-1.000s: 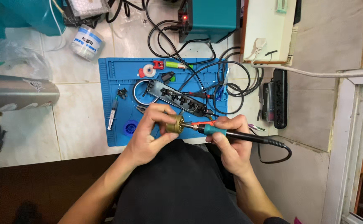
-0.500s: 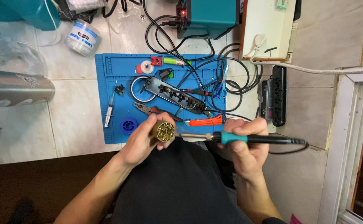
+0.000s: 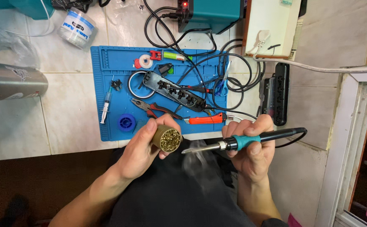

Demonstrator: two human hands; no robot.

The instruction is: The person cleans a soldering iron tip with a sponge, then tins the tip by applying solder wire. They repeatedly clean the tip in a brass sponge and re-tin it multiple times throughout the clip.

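Bare tile lies on the counter point(image 3: 66, 122) left of the blue mat point(image 3: 108, 75), between the silver cylinder point(image 3: 11, 80) and the near edge. The mat itself is crowded: pliers point(image 3: 155, 110), open power strip point(image 3: 175, 91), orange utility knife point(image 3: 204, 120), syringe point(image 3: 105, 107). Looped black cables point(image 3: 229, 80) and a black box point(image 3: 276, 94) block the right edge.

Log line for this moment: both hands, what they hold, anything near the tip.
left hand: holds brass-wool tip cleaner | right hand: grips soldering iron | tip: just clear of cleaner, smoke rising | blue mat: behind
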